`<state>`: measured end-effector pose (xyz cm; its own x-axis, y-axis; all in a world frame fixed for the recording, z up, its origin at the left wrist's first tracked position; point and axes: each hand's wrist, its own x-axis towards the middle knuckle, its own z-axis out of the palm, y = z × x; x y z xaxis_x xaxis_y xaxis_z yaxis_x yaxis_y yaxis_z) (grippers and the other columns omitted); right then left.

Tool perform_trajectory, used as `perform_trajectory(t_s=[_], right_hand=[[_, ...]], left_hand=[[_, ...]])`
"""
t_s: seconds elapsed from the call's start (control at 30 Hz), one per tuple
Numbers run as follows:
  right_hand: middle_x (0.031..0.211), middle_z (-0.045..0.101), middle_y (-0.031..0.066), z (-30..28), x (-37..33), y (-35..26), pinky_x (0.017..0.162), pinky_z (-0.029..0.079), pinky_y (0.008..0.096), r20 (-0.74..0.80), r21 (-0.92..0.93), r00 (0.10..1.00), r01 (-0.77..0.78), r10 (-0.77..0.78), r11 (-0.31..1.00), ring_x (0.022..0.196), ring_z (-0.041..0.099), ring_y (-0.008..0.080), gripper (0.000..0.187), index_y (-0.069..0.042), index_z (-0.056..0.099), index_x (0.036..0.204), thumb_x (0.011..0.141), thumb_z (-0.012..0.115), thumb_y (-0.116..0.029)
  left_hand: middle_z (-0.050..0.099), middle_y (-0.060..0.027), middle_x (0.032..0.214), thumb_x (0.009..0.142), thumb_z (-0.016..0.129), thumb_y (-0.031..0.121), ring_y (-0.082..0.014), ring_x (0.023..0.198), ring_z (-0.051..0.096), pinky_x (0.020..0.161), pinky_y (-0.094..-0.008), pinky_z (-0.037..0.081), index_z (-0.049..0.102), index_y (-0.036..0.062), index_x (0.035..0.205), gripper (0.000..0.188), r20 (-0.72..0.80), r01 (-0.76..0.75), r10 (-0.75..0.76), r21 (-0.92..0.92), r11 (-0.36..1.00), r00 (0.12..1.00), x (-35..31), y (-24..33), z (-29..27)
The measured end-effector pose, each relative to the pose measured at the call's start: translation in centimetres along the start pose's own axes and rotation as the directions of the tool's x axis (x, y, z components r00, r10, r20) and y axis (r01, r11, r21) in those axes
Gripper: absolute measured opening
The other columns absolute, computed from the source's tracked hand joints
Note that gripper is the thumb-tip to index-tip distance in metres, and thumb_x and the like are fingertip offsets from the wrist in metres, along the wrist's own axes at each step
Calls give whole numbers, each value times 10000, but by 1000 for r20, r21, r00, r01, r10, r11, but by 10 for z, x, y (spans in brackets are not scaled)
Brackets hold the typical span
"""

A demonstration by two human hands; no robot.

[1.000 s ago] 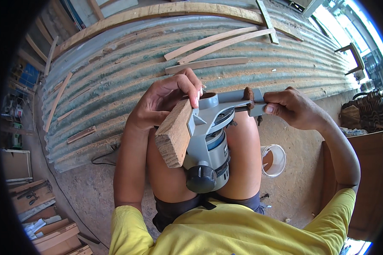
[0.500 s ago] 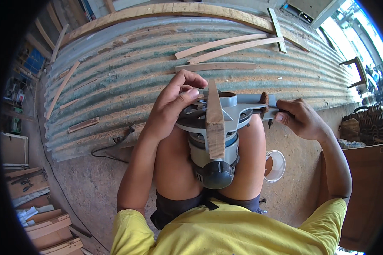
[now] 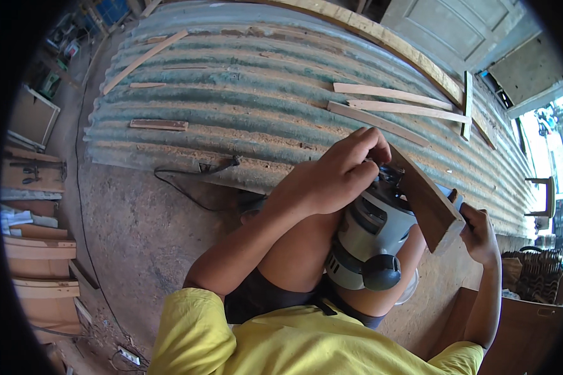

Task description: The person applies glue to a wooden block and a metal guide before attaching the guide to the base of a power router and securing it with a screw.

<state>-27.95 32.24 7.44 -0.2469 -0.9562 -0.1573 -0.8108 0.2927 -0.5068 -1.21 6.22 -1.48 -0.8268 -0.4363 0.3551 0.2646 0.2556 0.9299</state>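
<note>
The grey router (image 3: 372, 240) rests base-up between the person's thighs. The left hand (image 3: 331, 178) curls tight over its base; the right hand (image 3: 478, 234) pinches what seems a wrench beside the wooden block (image 3: 428, 203). Bracing the body steady would help. Beyond lie corrugated sheeting (image 3: 244, 106) with wood strips (image 3: 394, 94), and the sawdusty floor (image 3: 137, 237).

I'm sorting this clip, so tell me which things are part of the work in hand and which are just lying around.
In hand:
left hand on the router
right hand by the wood block on the router

Lying about:
wood strips on the corrugated sheet
cable
stacked boards
</note>
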Motion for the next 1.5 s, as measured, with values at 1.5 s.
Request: perform_trajectory(t_s=[1.5], right_hand=[[601, 406, 126, 2, -23, -69, 523, 339, 367, -129, -185, 987, -119, 96, 975, 537, 321, 251, 285, 4, 583, 892, 985, 726, -225]], left_hand=[[685, -229, 1220, 814, 655, 168, -407, 1205, 649, 994, -469, 572, 655, -59, 1141, 398, 336, -108, -140, 623, 775, 931, -14, 78, -5]])
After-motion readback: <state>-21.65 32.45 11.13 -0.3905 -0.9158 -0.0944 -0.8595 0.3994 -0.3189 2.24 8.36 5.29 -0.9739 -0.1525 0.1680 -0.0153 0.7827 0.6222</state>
